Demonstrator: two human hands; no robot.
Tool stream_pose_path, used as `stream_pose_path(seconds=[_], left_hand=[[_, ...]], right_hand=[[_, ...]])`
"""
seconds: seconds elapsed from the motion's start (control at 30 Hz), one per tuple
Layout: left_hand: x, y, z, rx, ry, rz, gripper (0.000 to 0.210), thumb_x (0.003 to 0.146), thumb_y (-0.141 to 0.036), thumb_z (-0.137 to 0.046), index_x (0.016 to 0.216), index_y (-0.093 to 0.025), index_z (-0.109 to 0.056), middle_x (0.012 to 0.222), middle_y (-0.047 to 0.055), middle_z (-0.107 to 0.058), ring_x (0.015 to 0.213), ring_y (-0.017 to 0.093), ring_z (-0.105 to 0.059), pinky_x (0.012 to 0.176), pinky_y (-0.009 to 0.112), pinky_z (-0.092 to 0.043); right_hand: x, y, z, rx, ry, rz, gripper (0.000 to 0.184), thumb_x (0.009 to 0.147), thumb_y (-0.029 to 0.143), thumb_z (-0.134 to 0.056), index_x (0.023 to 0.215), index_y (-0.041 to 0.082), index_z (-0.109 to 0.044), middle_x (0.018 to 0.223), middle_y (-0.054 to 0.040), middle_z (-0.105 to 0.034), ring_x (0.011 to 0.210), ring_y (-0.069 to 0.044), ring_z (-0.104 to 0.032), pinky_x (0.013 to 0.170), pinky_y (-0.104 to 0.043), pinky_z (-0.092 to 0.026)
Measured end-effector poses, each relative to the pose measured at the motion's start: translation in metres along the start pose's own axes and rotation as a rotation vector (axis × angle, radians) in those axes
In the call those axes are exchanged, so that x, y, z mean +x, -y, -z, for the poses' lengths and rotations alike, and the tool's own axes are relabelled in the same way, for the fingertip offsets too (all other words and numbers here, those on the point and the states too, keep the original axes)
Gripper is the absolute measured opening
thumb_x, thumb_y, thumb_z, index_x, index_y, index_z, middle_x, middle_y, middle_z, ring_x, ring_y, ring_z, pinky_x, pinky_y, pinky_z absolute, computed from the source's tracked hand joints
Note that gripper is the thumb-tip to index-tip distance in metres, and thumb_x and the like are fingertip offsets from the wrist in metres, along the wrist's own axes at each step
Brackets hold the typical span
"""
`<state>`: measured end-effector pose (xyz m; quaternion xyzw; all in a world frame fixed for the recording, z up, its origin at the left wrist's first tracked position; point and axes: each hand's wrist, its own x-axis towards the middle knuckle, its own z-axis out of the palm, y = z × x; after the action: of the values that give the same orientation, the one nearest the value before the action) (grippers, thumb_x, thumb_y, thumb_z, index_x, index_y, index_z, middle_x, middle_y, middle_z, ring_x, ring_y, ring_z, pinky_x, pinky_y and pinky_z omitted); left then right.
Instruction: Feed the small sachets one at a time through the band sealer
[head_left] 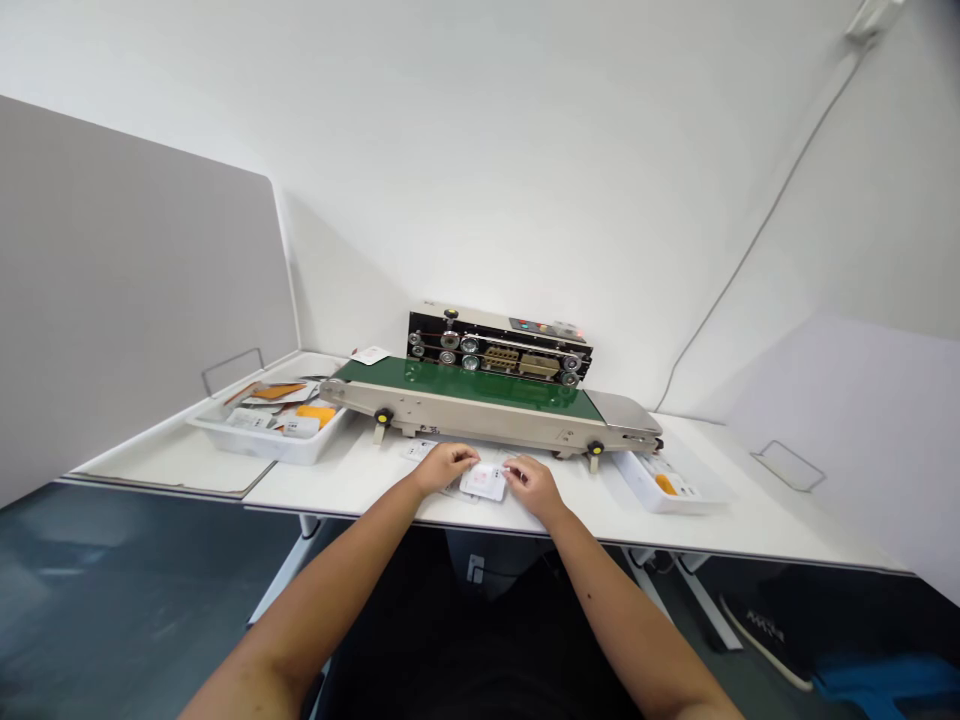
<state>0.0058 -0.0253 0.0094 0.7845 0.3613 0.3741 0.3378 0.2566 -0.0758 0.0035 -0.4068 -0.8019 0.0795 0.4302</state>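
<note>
A small flat white packet (484, 483) with faint reddish print and dark marks lies low over the table, between my two hands. My left hand (445, 467) is closed in a pinch at the packet's upper left corner. At its right edge, the fingers of my right hand (533, 486) are pinched together on it. More flat white packets lie beneath and beside my left hand, one of them a printed packet (418, 450) near the machine's base. Just beyond my hands stands a band sealing machine (499, 350) with a green conveyor belt (472, 384).
On the left, a white plastic bin (259, 443) holds white and orange packets. Another white bin (675, 500) with packets sits at the right, partly under the conveyor's end. A single white packet (370, 355) rests by the belt's left end. Grey partitions (135, 300) flank the table.
</note>
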Motion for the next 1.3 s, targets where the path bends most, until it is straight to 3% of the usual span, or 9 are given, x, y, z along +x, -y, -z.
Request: stream_pose_path(seconds=[0.23, 0.37, 0.47, 0.57, 0.73, 0.87, 1.03, 1.17, 1.3], left_hand=[[0.003, 0.001, 0.001, -0.224, -0.142, 0.063, 0.031, 0.084, -0.047, -0.063, 0.090, -0.017, -0.067, 0.081, 0.004, -0.070, 0.073, 0.016, -0.063, 0.067, 0.025, -0.051], [0.003, 0.001, 0.000, -0.301, -0.103, 0.039, 0.031, 0.083, -0.048, -0.066, 0.089, -0.018, -0.061, 0.075, 0.001, -0.065, 0.070, 0.014, -0.062, 0.068, 0.025, -0.050], [0.002, -0.002, -0.001, -0.319, -0.049, 0.040, 0.033, 0.084, -0.049, -0.067, 0.091, -0.019, -0.058, 0.079, 0.001, -0.067, 0.075, 0.015, -0.064, 0.071, 0.026, -0.051], [-0.001, -0.007, -0.001, -0.295, 0.005, 0.002, 0.032, 0.085, -0.046, -0.068, 0.096, -0.018, -0.058, 0.100, 0.008, -0.072, 0.088, 0.018, -0.066, 0.076, 0.028, -0.053], [-0.002, -0.008, -0.001, -0.189, 0.021, -0.015, 0.027, 0.088, -0.040, -0.065, 0.102, -0.017, -0.060, 0.109, 0.010, -0.071, 0.083, 0.017, -0.066, 0.070, 0.028, -0.052], [0.000, -0.001, -0.002, -0.165, -0.024, -0.051, 0.022, 0.089, -0.036, -0.062, 0.101, -0.018, -0.060, 0.103, 0.008, -0.073, 0.096, 0.019, -0.067, 0.077, 0.028, -0.050], [0.000, 0.002, -0.002, -0.105, -0.030, -0.060, 0.022, 0.090, -0.037, -0.061, 0.099, -0.018, -0.064, 0.100, 0.006, -0.072, 0.092, 0.018, -0.066, 0.077, 0.028, -0.050], [0.000, 0.001, -0.001, -0.084, -0.022, -0.059, 0.022, 0.089, -0.038, -0.061, 0.098, -0.017, -0.065, 0.097, 0.005, -0.071, 0.087, 0.018, -0.065, 0.074, 0.027, -0.049], [0.000, 0.002, -0.001, -0.060, -0.018, -0.048, 0.022, 0.089, -0.038, -0.061, 0.096, -0.017, -0.066, 0.095, 0.005, -0.071, 0.086, 0.018, -0.064, 0.072, 0.027, -0.048]], right_hand=[[-0.004, 0.001, -0.014, 0.429, -0.062, -0.296, 0.046, 0.085, 0.041, -0.065, 0.127, 0.020, -0.063, 0.107, -0.0087, -0.071, 0.084, -0.020, -0.065, 0.066, -0.028, -0.054], [0.010, 0.014, -0.030, 0.476, 0.074, -0.371, 0.036, 0.075, 0.039, -0.074, 0.106, 0.019, -0.073, 0.101, -0.0077, -0.074, 0.089, -0.023, -0.068, 0.075, -0.032, -0.055], [0.025, 0.022, -0.037, 0.553, -0.099, -0.558, 0.033, 0.074, 0.046, -0.074, 0.088, 0.017, -0.071, 0.078, -0.0058, -0.072, 0.071, -0.021, -0.066, 0.065, -0.031, -0.054], [0.043, 0.024, -0.030, 0.785, -0.368, -0.655, 0.042, 0.074, 0.050, -0.074, 0.100, 0.018, -0.066, 0.091, -0.0071, -0.074, 0.074, -0.019, -0.068, 0.061, -0.027, -0.054], [0.083, 0.006, 0.017, 0.925, -0.502, -0.629, 0.047, 0.083, 0.047, -0.068, 0.121, 0.026, -0.050, 0.101, -0.0041, -0.072, 0.059, -0.013, -0.065, 0.045, -0.022, -0.051], [0.116, -0.029, 0.075, 0.879, -0.567, -0.588, 0.041, 0.077, 0.027, -0.074, 0.112, 0.023, -0.054, 0.099, -0.0023, -0.071, 0.060, -0.011, -0.064, 0.052, -0.022, -0.056], [0.129, -0.081, 0.138, 0.670, -0.894, -0.682, 0.027, 0.071, 0.012, -0.070, 0.096, 0.016, -0.061, 0.086, -0.0010, -0.069, 0.062, -0.009, -0.063, 0.059, -0.020, -0.058], [0.127, -0.107, 0.160, 0.485, -0.968, -0.881, 0.015, 0.072, 0.011, -0.068, 0.081, 0.017, -0.058, 0.063, 0.0034, -0.059, 0.053, -0.010, -0.058, 0.048, -0.018, -0.053], [0.140, -0.112, 0.153, 0.504, -0.830, -1.020, 0.017, 0.073, 0.008, -0.068, 0.074, 0.018, -0.053, 0.052, 0.0050, -0.051, 0.042, -0.010, -0.052, 0.037, -0.017, -0.043]])
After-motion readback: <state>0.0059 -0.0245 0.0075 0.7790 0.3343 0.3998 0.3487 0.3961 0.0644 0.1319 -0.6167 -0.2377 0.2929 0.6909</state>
